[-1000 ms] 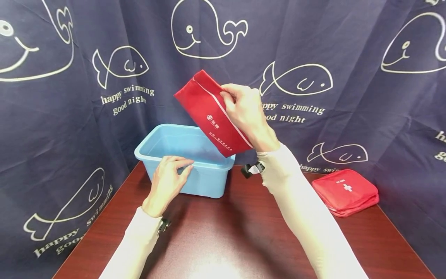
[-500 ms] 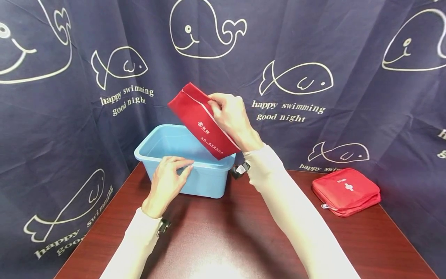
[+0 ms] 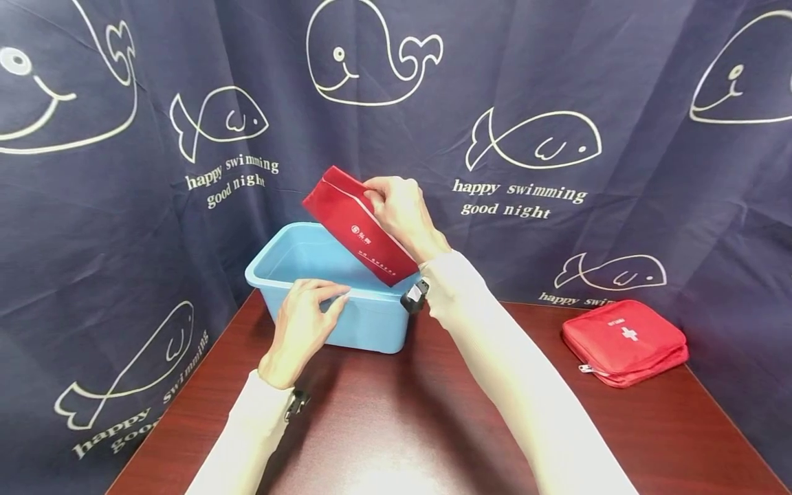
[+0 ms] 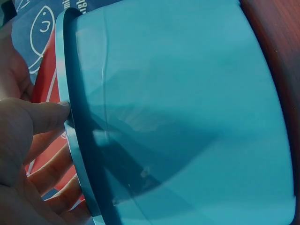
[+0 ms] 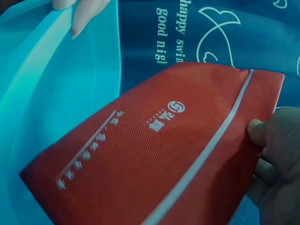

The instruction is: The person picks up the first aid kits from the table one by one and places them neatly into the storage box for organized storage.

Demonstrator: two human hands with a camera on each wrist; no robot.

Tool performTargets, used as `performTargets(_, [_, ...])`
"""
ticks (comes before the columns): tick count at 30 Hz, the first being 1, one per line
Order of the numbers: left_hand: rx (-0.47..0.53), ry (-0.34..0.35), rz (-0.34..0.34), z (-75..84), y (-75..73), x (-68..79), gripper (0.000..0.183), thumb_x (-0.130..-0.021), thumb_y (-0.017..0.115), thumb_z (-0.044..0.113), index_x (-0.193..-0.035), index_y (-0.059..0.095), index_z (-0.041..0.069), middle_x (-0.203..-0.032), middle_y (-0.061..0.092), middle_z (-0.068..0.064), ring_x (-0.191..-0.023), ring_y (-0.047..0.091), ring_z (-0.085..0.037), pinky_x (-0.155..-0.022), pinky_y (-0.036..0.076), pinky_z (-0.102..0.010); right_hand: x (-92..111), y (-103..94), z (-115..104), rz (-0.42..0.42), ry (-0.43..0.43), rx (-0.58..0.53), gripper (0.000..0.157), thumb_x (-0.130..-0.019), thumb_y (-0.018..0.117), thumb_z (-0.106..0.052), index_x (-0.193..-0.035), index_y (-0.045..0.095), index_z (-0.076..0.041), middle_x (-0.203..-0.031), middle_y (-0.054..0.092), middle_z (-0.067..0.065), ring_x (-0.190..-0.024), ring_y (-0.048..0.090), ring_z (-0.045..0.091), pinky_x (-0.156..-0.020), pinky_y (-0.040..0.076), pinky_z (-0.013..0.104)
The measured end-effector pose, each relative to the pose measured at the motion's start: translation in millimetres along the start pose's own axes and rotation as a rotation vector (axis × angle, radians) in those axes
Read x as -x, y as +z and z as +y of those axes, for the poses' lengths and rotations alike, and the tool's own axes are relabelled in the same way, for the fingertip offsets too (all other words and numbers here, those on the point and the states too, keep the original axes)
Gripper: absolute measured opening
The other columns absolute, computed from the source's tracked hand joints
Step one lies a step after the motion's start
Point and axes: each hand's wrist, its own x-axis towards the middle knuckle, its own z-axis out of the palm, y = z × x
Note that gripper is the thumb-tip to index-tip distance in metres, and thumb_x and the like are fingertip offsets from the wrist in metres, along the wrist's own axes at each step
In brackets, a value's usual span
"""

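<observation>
My right hand (image 3: 401,213) pinches the upper edge of a red side cap (image 3: 353,227) with white piping and white print. The cap hangs tilted over the opening of a light blue plastic bin (image 3: 365,323), its lower corner near the rim. In the right wrist view, my thumb lies on the near face of the cap (image 5: 154,136), with fingers behind it. My left hand (image 3: 303,326) holds the bin's front rim. The left wrist view shows its thumb on the outside of the bin (image 4: 187,93) and its fingers curled over the rim.
A red first aid pouch (image 3: 625,337) with a white cross and a zipper lies at the right of the brown table (image 3: 383,412). A dark blue curtain (image 3: 402,137) with white whale and fish drawings stands behind and at both sides.
My right hand has moved left and down with the cap, bringing it lower over the bin. The left hand keeps its hold on the rim. The view has shifted slightly.
</observation>
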Motion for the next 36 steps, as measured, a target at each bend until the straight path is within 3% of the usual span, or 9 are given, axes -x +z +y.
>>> performTargets(9, [0.002,0.001,-0.004,1.3,-0.1,0.2,0.02,-0.09,0.081,0.025,-0.109,0.084,0.023,-0.106,0.077,0.005,-0.107,0.064,-0.022,-0.089,0.052,-0.041,-10.4,16.9,6.4,-0.013,0.084,0.016,0.023,-0.1,0.067,-0.022,-0.119,0.08,-0.026,-0.098,0.078,-0.001,-0.078,0.07,0.013,-0.074,0.059,0.028])
performTargets(22, [-0.006,-0.02,-0.02,1.9,1.4,4.4,0.02,-0.09,0.081,0.025,-0.11,0.083,0.023,-0.106,0.076,0.004,-0.106,0.063,-0.022,-0.088,0.052,-0.041,-8.7,29.9,7.2,-0.142,0.167,-0.042,0.026,-0.1,0.069,-0.024,-0.124,0.078,-0.022,-0.104,0.076,-0.001,-0.083,0.07,0.014,-0.075,0.061,0.03])
performTargets(31, [0.006,-0.007,-0.02,1.0,1.3,3.2,0.022,-0.09,0.081,0.025,-0.111,0.083,0.022,-0.106,0.077,0.003,-0.106,0.063,-0.022,-0.089,0.052,-0.041,-8.2,38.7,5.2,-0.149,0.171,-0.008,0.025,-0.099,0.069,-0.023,-0.123,0.078,-0.022,-0.103,0.076,-0.001,-0.083,0.068,0.015,-0.075,0.06,0.029])
performTargets(36, [0.001,0.003,-0.016,-0.1,-0.7,1.5,0.021,-0.09,0.081,0.025,-0.11,0.083,0.022,-0.105,0.077,0.003,-0.106,0.063,-0.022,-0.089,0.052,-0.041,-11.3,39.4,0.6,-0.168,0.127,0.003,0.023,-0.099,0.067,-0.023,-0.118,0.08,-0.02,-0.101,0.077,-0.002,-0.084,0.068,0.014,-0.078,0.058,0.029])
